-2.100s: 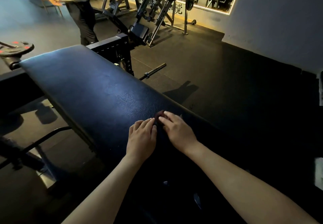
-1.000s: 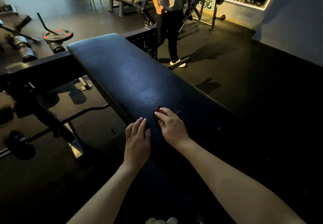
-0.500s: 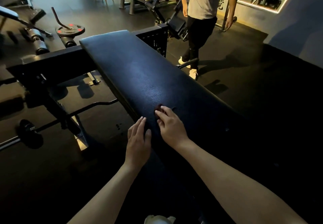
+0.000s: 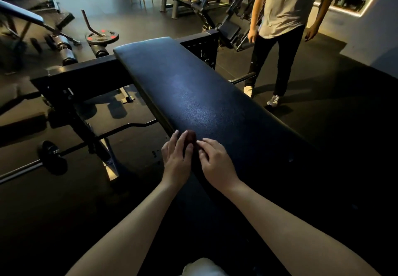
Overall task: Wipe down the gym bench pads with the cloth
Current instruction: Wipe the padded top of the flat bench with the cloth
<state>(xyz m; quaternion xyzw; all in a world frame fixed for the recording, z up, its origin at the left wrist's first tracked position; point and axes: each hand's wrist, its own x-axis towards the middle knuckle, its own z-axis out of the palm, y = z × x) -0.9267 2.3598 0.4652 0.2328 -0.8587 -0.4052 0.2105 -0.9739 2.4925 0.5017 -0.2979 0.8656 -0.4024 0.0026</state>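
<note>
Cloth (image 4: 190, 137): probably the dark-red wad at frame centre, on the bench pad (image 4: 193, 95); too dim to be sure. Left hand (image 4: 176, 160) flat beside it. Right hand (image 4: 217, 164) has bent fingers, can't tell its grip. Unfold the cloth, press flat, overlap strokes toward upper frame.
</note>
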